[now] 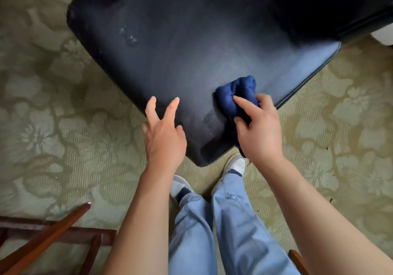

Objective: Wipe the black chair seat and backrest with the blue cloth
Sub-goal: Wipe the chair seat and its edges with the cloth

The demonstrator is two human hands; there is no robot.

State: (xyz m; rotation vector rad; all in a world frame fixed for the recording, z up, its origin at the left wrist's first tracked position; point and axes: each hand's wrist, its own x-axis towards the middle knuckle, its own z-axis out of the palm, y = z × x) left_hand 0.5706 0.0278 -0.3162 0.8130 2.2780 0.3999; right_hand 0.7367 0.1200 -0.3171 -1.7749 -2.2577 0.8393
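- Bunched in the right hand [260, 125], the blue cloth [237, 96] is pressed on the seat [191, 51] at lower centre.
- Nothing is held by the left hand [164, 134], its fingers spread at the seat edge.
- White specks [128, 36] at upper left may be missed if strokes stay near.
- Only a small area is covered by the bunched cloth.

Right hand [260, 130] presses blue cloth [236, 96] (bunched) onto black seat [191, 51].

Light-blue jeans [234, 232], grey-white sneakers [236, 165] (navy socks), bare forearms.
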